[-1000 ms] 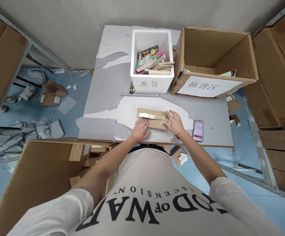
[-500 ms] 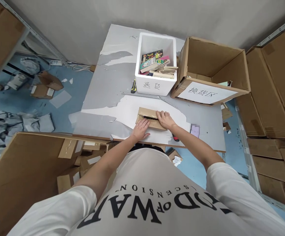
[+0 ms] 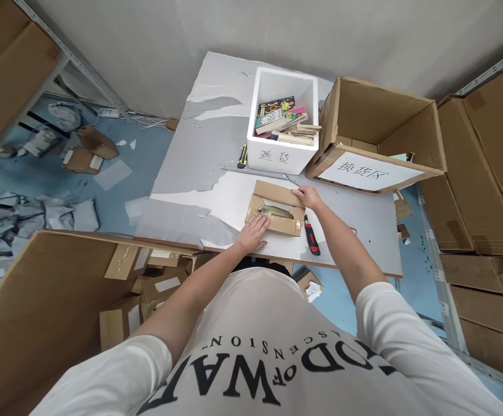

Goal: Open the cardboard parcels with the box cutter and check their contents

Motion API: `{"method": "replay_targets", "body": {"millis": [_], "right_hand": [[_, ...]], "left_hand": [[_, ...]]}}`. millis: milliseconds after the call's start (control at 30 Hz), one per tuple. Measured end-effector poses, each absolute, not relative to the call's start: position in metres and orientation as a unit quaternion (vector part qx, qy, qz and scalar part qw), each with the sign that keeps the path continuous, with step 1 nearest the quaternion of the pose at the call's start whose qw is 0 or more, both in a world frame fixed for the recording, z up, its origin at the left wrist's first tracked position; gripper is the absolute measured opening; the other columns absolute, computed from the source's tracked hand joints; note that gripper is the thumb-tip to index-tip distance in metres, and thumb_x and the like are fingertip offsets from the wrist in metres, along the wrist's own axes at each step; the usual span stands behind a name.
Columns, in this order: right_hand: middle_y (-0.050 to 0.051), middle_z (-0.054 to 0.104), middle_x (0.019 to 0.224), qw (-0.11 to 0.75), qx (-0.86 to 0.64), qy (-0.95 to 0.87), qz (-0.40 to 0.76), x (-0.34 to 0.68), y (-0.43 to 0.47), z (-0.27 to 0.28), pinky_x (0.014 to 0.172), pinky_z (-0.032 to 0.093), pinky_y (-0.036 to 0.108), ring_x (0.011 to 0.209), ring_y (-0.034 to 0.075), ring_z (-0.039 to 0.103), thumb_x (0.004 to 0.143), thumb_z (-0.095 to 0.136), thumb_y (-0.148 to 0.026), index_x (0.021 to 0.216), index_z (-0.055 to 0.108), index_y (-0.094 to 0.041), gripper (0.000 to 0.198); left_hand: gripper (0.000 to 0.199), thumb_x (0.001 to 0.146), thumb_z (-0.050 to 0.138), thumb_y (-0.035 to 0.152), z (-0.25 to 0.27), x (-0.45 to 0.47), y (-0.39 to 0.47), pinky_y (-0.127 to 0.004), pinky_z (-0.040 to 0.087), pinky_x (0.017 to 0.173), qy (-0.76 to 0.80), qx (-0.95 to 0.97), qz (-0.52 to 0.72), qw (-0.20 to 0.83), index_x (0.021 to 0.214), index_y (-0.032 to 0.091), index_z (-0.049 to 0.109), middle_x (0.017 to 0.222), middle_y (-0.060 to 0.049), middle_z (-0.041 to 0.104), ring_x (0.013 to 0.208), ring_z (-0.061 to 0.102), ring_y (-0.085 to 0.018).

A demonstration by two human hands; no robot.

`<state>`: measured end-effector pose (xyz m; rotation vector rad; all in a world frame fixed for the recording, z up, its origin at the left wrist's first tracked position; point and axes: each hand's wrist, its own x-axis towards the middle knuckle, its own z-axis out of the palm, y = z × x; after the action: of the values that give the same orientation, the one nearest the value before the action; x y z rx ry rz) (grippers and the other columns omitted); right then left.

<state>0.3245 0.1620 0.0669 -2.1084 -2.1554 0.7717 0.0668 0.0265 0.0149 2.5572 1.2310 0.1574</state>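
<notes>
A small brown cardboard box (image 3: 294,226) lies near the table's front edge with its top flaps parted. Inside shows a greenish, rounded item (image 3: 277,211) whose kind I cannot make out. My left hand (image 3: 252,233) is on the box's near left edge, fingers bent over the flap. My right hand (image 3: 308,197) pinches the far flap near its right end. Just right of the box lies a red and black utility knife (image 3: 312,237), its tip close to the box.
Behind the box stand a white foam bin (image 3: 277,159) holding several books and a large labelled carton (image 3: 390,107). A yellow and black cutter (image 3: 243,156) lies beside the bin. A big open carton (image 3: 38,289) with small boxes is at lower left; shelving with cartons (image 3: 480,185) stands right.
The box's top has gone from a narrow dark slit to spread flaps, showing the item inside. My right hand has moved right and slightly away with the flap. More of the red knife shows.
</notes>
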Motion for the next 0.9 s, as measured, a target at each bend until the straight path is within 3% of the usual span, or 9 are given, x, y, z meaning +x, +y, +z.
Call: {"method": "replay_targets", "body": {"millis": [167, 300, 433, 567, 667, 733, 833, 900], "right_hand": [[0.016, 0.067, 0.105, 0.038, -0.802, -0.552, 0.225, 0.307, 0.156, 0.048, 0.077, 0.045, 0.034, 0.094, 0.026, 0.06, 0.084, 0.054, -0.062, 0.103, 0.064, -0.015, 0.051], [0.019, 0.06, 0.121, 0.116, -0.771, -0.594, 0.198, 0.304, 0.141, 0.05, 0.09, 0.045, 0.041, 0.11, 0.029, 0.056, 0.092, 0.045, -0.053, 0.121, 0.057, -0.014, 0.05], [0.022, 0.043, 0.142, 0.186, -0.676, -0.708, 0.078, 0.313, 0.105, 0.069, 0.105, 0.034, 0.05, 0.131, 0.034, 0.04, 0.094, 0.044, -0.043, 0.137, 0.045, -0.012, 0.053], [0.019, 0.055, 0.131, 0.037, -0.463, -0.87, 0.164, 0.309, 0.071, 0.083, 0.103, 0.038, 0.045, 0.123, 0.032, 0.049, 0.087, 0.058, -0.044, 0.135, 0.05, -0.014, 0.057], [0.019, 0.06, 0.124, -0.056, -0.487, -0.85, 0.194, 0.293, 0.064, 0.085, 0.096, 0.043, 0.042, 0.116, 0.032, 0.055, 0.079, 0.07, -0.041, 0.138, 0.045, -0.01, 0.07], [0.018, 0.062, 0.119, -0.083, -0.528, -0.826, 0.181, 0.282, 0.06, 0.085, 0.091, 0.044, 0.039, 0.112, 0.031, 0.057, 0.08, 0.07, -0.032, 0.132, 0.05, -0.01, 0.06], [0.013, 0.067, 0.107, -0.1, -0.544, -0.822, 0.138, 0.271, 0.043, 0.085, 0.084, 0.044, 0.035, 0.101, 0.026, 0.062, 0.088, 0.056, -0.018, 0.115, 0.061, -0.014, 0.028], [0.013, 0.07, 0.1, -0.112, -0.547, -0.822, 0.107, 0.269, 0.024, 0.082, 0.079, 0.045, 0.034, 0.091, 0.024, 0.064, 0.092, 0.043, -0.01, 0.111, 0.063, -0.015, 0.028]], "left_hand": [[0.082, 0.08, 0.059, 0.04, 0.016, 0.066, 0.026, -0.049, 0.02, 0.118, 0.431, 0.888, 0.054, 0.15, 0.15, 0.009, 0.029, 0.153, -0.018, 0.036, 0.144, 0.027, -0.033], [0.076, 0.083, 0.057, 0.036, 0.022, 0.063, 0.027, -0.049, 0.023, 0.117, 0.421, 0.89, 0.07, 0.163, 0.149, 0.01, 0.031, 0.151, -0.018, 0.039, 0.143, 0.029, -0.033], [0.076, 0.083, 0.059, 0.044, 0.038, 0.045, 0.05, -0.045, 0.031, 0.113, 0.389, 0.894, 0.091, 0.202, 0.148, 0.012, 0.033, 0.149, -0.018, 0.04, 0.14, 0.036, -0.031], [0.11, 0.064, 0.071, 0.066, 0.051, 0.016, 0.101, -0.047, 0.025, 0.116, 0.331, 0.915, 0.082, 0.214, 0.15, 0.011, 0.029, 0.153, -0.02, 0.033, 0.144, 0.026, -0.036], [0.118, 0.06, 0.073, 0.069, 0.043, 0.001, 0.136, -0.051, 0.021, 0.117, 0.28, 0.929, 0.022, 0.241, 0.151, 0.011, 0.025, 0.155, -0.021, 0.029, 0.146, 0.02, -0.038], [0.116, 0.062, 0.072, 0.067, 0.032, -0.003, 0.149, -0.048, 0.023, 0.117, 0.27, 0.927, 0.014, 0.261, 0.151, 0.009, 0.025, 0.155, -0.023, 0.028, 0.147, 0.019, -0.036], [0.111, 0.065, 0.073, 0.062, 0.016, -0.006, 0.154, -0.044, 0.024, 0.118, 0.267, 0.924, 0.04, 0.273, 0.15, 0.008, 0.027, 0.155, -0.023, 0.028, 0.147, 0.018, -0.033], [0.108, 0.067, 0.074, 0.058, 0.01, -0.006, 0.15, -0.044, 0.025, 0.118, 0.268, 0.923, 0.055, 0.27, 0.151, 0.009, 0.025, 0.156, -0.022, 0.027, 0.148, 0.017, -0.032]]}}
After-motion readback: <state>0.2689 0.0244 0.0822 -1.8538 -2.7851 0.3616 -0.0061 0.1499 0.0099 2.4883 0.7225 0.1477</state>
